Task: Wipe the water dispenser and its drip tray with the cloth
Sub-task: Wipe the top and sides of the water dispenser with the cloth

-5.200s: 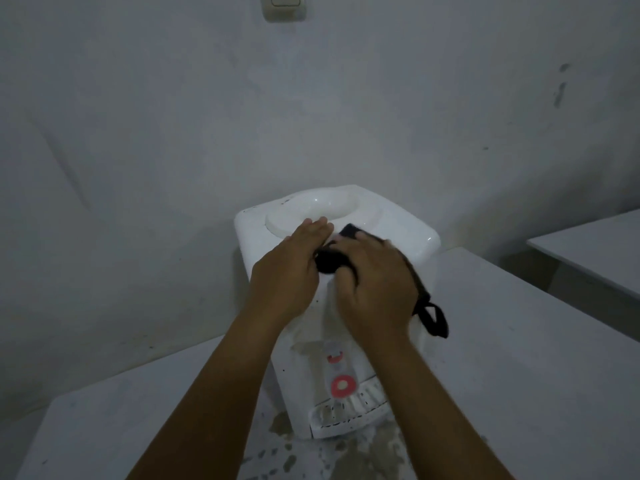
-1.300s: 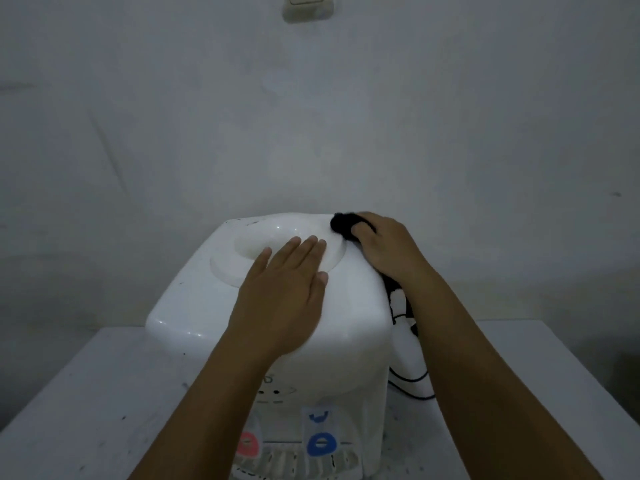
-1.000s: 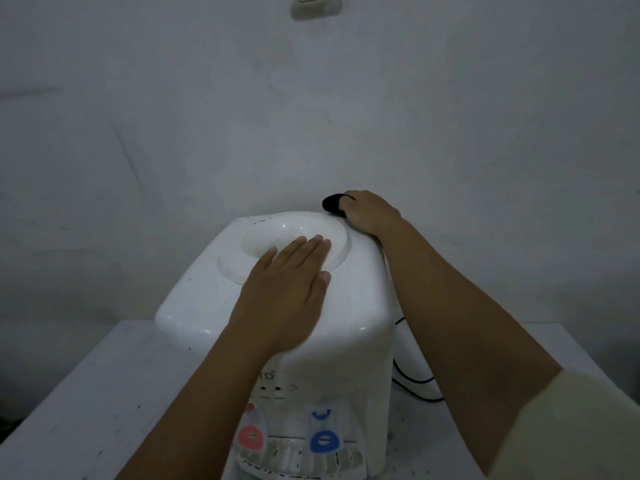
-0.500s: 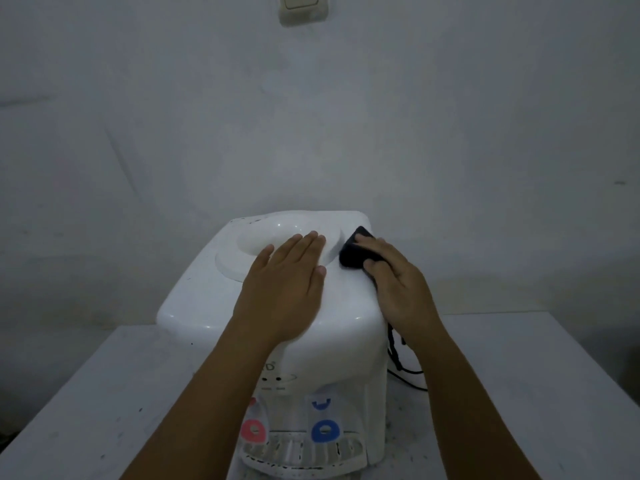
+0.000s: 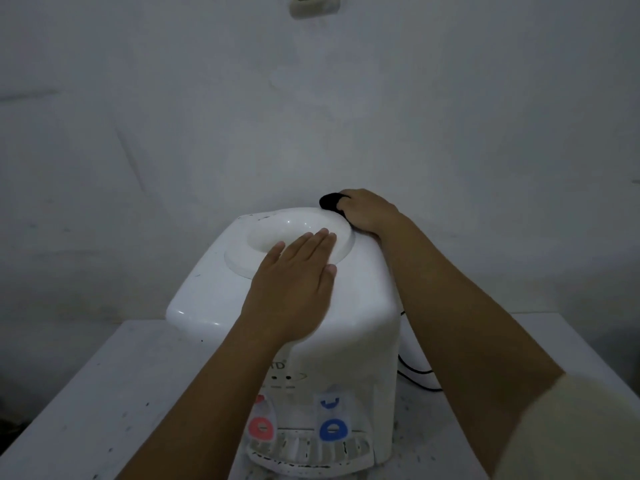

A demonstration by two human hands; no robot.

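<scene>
The step in hand is the wiping of the top of the water dispenser [image 5: 287, 306], which stands on the white tabletop [image 5: 104, 393] against the wall. The right hand [image 5: 367, 211] reaches over to the far right corner of the top, its fingers [image 5: 348, 195] curled and clamped on the dark cloth [image 5: 330, 201], which bulges out past the knuckles at the back edge. The left hand [image 5: 294, 289] lies flat on the top with its fingers together and straight, their tips just over the rim of the round bottle well [image 5: 277, 233]; it grips nothing and seems only to steady the unit.

The drip tray [image 5: 311, 457] sits low at the front, under the red tap [image 5: 261, 427] and the blue tap [image 5: 332, 427], and neither hand is near it, so that part looks not yet begun (the light is dim, and any dirt on the grille is hard to judge).

The next move calls for drawing the cloth back along the right edge or down the side, with the left hand bracing. A black cable [image 5: 415, 375] trails behind the right side and could snag.
</scene>
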